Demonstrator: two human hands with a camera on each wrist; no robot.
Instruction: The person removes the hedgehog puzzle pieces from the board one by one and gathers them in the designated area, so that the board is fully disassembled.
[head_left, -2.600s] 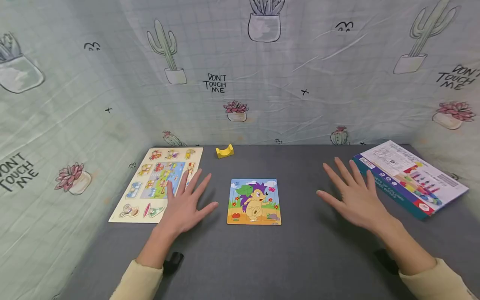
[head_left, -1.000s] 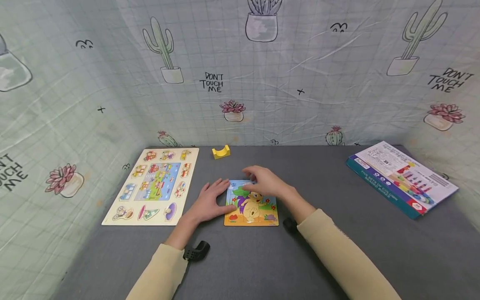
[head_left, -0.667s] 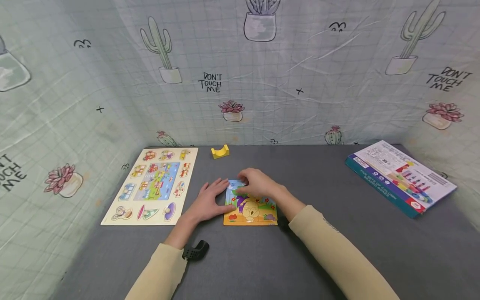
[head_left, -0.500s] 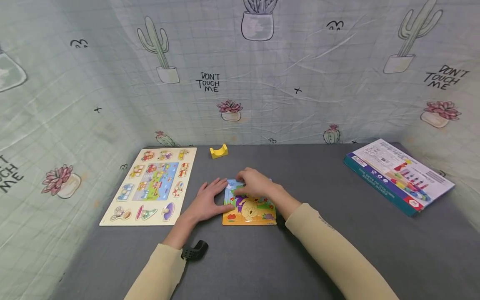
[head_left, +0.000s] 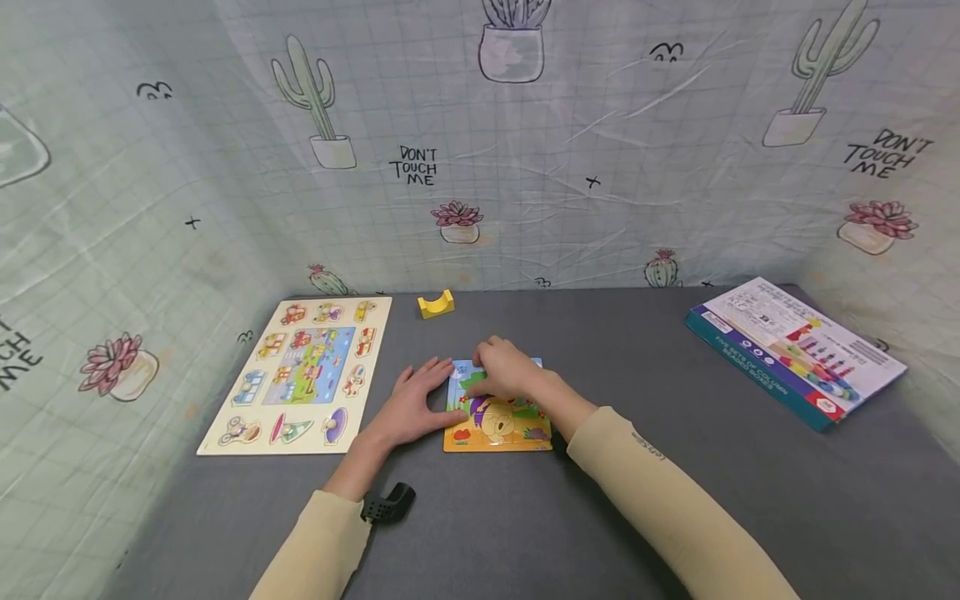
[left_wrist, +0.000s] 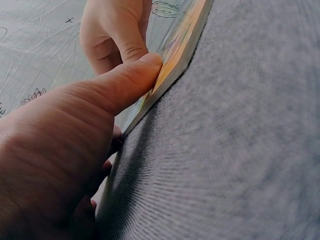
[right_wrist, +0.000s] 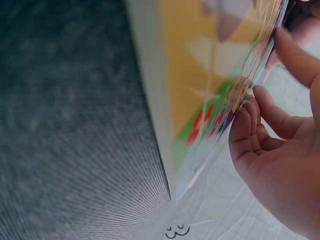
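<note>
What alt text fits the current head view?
A person's right hand bends over the top of a small cartoon puzzle on a gray table while the left hand touches its left edge. A yellow block sits farther back; a larger picture board lies left, a teal-edged box right.

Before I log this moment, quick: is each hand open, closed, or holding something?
Left hand: open, thumb on the picture puzzle.
Right hand: fingers curled at the puzzle; whether its grip holds anything cannot be told.
</note>
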